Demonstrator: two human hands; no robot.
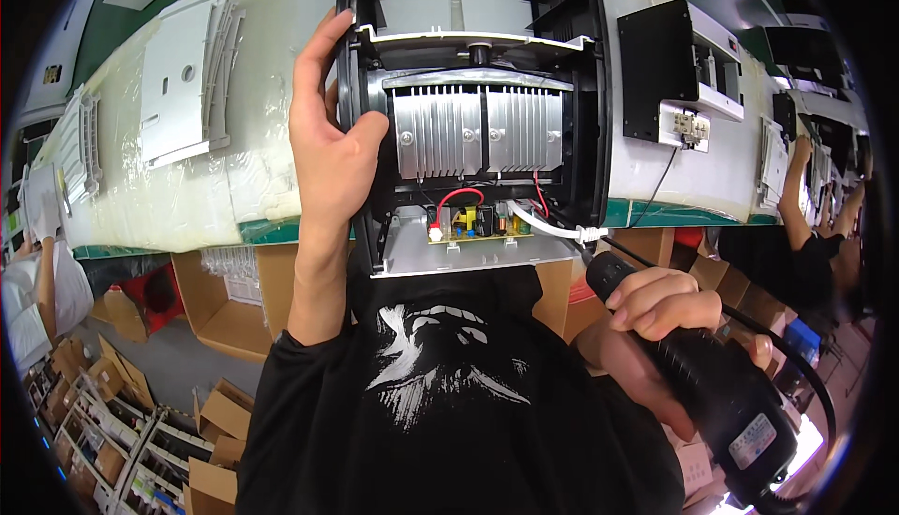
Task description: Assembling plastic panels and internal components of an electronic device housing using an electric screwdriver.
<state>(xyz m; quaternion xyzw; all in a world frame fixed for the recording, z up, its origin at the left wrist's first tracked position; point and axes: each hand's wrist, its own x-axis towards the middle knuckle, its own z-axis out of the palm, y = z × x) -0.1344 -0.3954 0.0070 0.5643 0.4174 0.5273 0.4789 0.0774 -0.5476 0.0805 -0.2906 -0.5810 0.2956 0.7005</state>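
Observation:
In front of me is a black appliance housing [599, 94] with two finned silver heat sinks [440, 131] inside it. Below them, a small circuit board [478, 230] with red and white wires sits on a light grey panel [412, 255] at the near end. My left hand [332, 136] grips the housing's left wall, thumb on the inner side and fingers outside. A black corded electric screwdriver [693, 375] is held in my right hand [665, 304]. Its front end points up and left toward the housing's near right corner, beside a white cable connector [590, 234]; the tip is hard to make out.
White panels [183, 75] are stacked on the plastic-covered bench at left. Another black-and-white unit [688, 66] stands at right, its cable hanging down. Cardboard boxes [225, 300] are under the bench. Other people [42, 300] work at both sides. The screwdriver's cord [815, 375] curves at right.

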